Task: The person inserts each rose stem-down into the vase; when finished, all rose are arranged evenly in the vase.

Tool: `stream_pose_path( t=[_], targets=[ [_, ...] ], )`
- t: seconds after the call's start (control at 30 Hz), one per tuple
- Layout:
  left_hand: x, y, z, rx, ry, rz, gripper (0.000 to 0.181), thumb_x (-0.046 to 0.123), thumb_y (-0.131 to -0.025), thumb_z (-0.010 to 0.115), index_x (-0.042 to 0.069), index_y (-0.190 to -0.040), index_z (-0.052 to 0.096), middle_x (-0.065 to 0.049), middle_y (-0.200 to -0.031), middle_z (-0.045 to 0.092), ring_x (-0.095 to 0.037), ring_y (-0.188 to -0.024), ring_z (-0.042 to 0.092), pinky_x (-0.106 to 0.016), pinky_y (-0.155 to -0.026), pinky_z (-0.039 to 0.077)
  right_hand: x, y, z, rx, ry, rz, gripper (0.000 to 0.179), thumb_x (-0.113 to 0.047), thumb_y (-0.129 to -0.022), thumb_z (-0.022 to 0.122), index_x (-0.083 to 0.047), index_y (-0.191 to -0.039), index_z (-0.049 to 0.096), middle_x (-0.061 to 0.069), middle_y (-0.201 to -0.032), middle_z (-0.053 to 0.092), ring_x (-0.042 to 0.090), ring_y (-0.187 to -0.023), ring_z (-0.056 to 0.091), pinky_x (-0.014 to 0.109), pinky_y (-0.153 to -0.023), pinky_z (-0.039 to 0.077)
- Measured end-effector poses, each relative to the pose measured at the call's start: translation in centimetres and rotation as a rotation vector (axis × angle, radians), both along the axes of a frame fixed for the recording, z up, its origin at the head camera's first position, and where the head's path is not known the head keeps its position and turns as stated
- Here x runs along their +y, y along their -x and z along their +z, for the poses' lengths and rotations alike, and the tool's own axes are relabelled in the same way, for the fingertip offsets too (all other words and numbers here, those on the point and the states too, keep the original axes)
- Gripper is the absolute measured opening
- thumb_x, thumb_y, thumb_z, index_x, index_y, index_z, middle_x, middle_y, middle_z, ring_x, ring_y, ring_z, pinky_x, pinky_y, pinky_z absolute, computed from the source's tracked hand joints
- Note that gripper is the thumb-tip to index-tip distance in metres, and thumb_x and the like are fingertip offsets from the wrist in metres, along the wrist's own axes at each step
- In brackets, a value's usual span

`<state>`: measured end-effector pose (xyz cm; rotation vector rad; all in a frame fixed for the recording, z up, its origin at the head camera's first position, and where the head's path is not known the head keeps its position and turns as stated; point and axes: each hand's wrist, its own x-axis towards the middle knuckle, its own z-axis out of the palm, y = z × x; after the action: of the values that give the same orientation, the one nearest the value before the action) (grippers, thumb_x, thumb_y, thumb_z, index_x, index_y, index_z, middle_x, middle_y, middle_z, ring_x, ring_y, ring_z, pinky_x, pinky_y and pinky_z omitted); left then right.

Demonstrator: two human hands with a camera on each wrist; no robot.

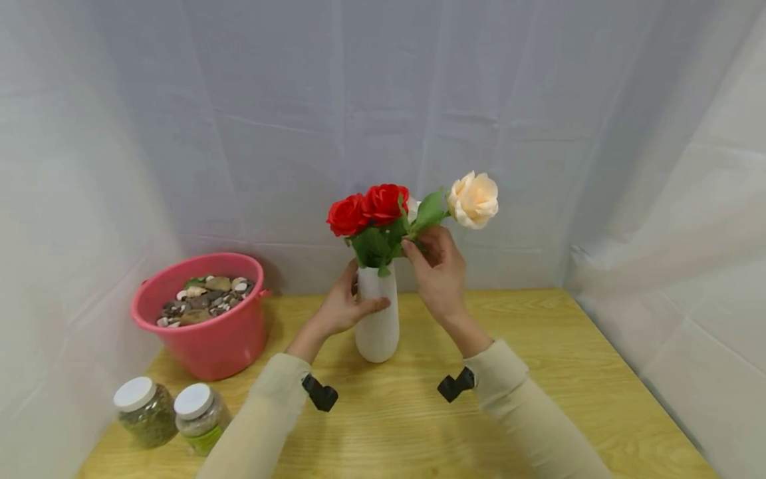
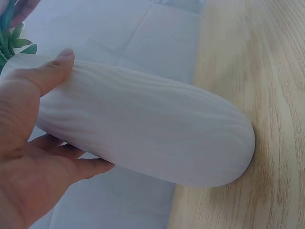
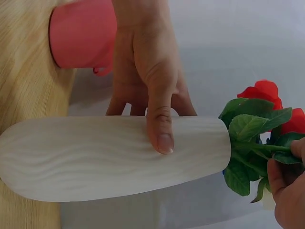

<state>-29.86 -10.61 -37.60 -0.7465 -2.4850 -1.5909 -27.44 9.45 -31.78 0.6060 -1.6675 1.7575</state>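
A white vase [image 1: 377, 332] with a wavy ribbed surface stands upright on the table. My left hand [image 1: 342, 307] holds it near the top, thumb across the front and fingers on the far side, as the left wrist view shows. Two red roses [image 1: 385, 203] and green leaves rise from its mouth, with a whitish bloom [image 1: 414, 209] partly hidden behind them. Above the rim, my right hand [image 1: 441, 274] pinches the leafy stem of a cream rose [image 1: 473, 201], which leans out to the right. In the right wrist view a green stem [image 3: 252, 146] runs between the vase mouth and those fingers.
On the left stands a pink bucket [image 1: 233, 352] holding stones and shells [image 1: 206, 301]. Two white-lidded jars [image 1: 146, 416] are in front of it, the nearer one [image 1: 203, 419] beside my left sleeve. White sheeting [image 1: 287, 133] hangs behind the wooden table [image 1: 383, 426] and at both sides.
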Motion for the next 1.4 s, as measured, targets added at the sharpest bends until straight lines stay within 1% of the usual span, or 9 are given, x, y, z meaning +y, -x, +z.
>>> stream_pose_path(
  t=[0.23, 0.4, 0.57, 0.73, 0.8, 0.97, 1.07, 1.23, 1.4],
  targets=[
    [-0.1, 0.2, 0.1, -0.006, 0.006, 0.014, 0.098, 0.02, -0.093, 0.081, 0.014, -0.168, 0.019, -0.02, -0.164, 0.041, -0.044, -0.147, 0.047, -0.066, -0.115, 0.044, -0.2, 0.0, 0.4, -0.047, -0.048, -0.056, 0.027, -0.005, -0.097, 0.076, 0.003, -0.119, 0.064, 0.023, -0.114, 0.076, 0.008, -0.096, 0.072, 0.017, -0.081, 0.057],
    [-0.1, 0.2, 0.1, -0.011, 0.006, 0.024, 0.098, 0.02, -0.092, 0.082, 0.014, -0.168, 0.02, -0.018, -0.164, 0.041, -0.043, -0.147, 0.047, -0.065, -0.115, 0.044, -0.1, 0.2, 0.7, -0.041, -0.099, -0.05, 0.027, -0.004, -0.098, 0.073, 0.002, -0.123, 0.064, 0.024, -0.114, 0.076, 0.01, -0.101, 0.073, 0.018, -0.085, 0.057],
    [0.1, 0.1, -0.1, -0.023, 0.005, 0.035, 0.093, 0.021, -0.092, 0.084, 0.011, -0.164, 0.026, -0.02, -0.159, 0.047, -0.042, -0.141, 0.053, -0.063, -0.112, 0.048, 0.1, 0.3, 1.0, -0.019, -0.093, -0.03, 0.027, 0.0, -0.1, 0.069, 0.006, -0.125, 0.062, 0.029, -0.11, 0.075, 0.026, -0.099, 0.074, 0.018, -0.083, 0.057],
    [0.3, -0.1, 0.1, -0.017, -0.004, 0.022, 0.093, 0.02, -0.093, 0.083, 0.011, -0.165, 0.026, -0.02, -0.16, 0.045, -0.042, -0.142, 0.052, -0.063, -0.114, 0.046, 0.2, 0.5, 0.7, -0.002, -0.134, -0.023, 0.03, -0.001, -0.101, 0.067, 0.005, -0.13, 0.062, 0.029, -0.112, 0.075, 0.039, -0.106, 0.075, 0.017, -0.086, 0.057],
    [0.3, -0.1, 0.1, -0.015, -0.007, 0.022, 0.093, 0.019, -0.093, 0.083, 0.011, -0.165, 0.025, -0.019, -0.161, 0.044, -0.042, -0.143, 0.051, -0.064, -0.114, 0.046, 0.2, 0.5, 0.7, 0.007, -0.165, -0.045, 0.03, -0.003, -0.102, 0.068, 0.003, -0.13, 0.062, 0.026, -0.113, 0.076, 0.039, -0.106, 0.075, 0.017, -0.086, 0.056],
    [0.2, -0.2, 0.0, -0.01, 0.007, 0.026, 0.093, 0.018, -0.092, 0.083, 0.011, -0.164, 0.026, -0.019, -0.159, 0.047, -0.041, -0.141, 0.054, -0.061, -0.112, 0.049, 0.2, 0.4, 0.9, 0.085, -0.202, -0.113, 0.029, -0.004, -0.101, 0.069, 0.004, -0.127, 0.062, 0.025, -0.109, 0.077, 0.039, -0.098, 0.075, 0.019, -0.082, 0.055],
    [0.2, -0.1, -0.1, -0.002, 0.01, 0.023, 0.092, 0.018, -0.092, 0.083, 0.011, -0.164, 0.026, -0.019, -0.158, 0.048, -0.04, -0.139, 0.056, -0.06, -0.11, 0.051, 0.1, 0.6, 1.0, 0.118, -0.223, -0.128, 0.028, -0.003, -0.101, 0.068, 0.004, -0.127, 0.063, 0.024, -0.108, 0.077, 0.038, -0.098, 0.075, 0.021, -0.084, 0.056],
    [0.1, 0.0, -0.1, 0.009, -0.01, 0.012, 0.093, 0.015, -0.092, 0.083, 0.011, -0.165, 0.025, -0.019, -0.16, 0.046, -0.042, -0.14, 0.054, -0.062, -0.111, 0.05, -0.4, 0.7, 0.4, 0.099, -0.242, -0.118, 0.026, -0.004, -0.1, 0.07, 0.003, -0.125, 0.064, 0.022, -0.104, 0.078, 0.034, -0.092, 0.075, 0.02, -0.08, 0.055],
    [0.1, 0.2, -0.3, 0.006, -0.001, 0.011, 0.093, 0.018, -0.093, 0.082, 0.013, -0.165, 0.025, -0.019, -0.16, 0.046, -0.041, -0.142, 0.053, -0.063, -0.112, 0.048, -1.2, 0.9, -1.3, 0.057, -0.201, -0.092, 0.02, 0.002, -0.095, 0.072, 0.007, -0.113, 0.067, 0.024, -0.096, 0.078, 0.026, -0.085, 0.074, 0.017, -0.075, 0.055]
  ],
)
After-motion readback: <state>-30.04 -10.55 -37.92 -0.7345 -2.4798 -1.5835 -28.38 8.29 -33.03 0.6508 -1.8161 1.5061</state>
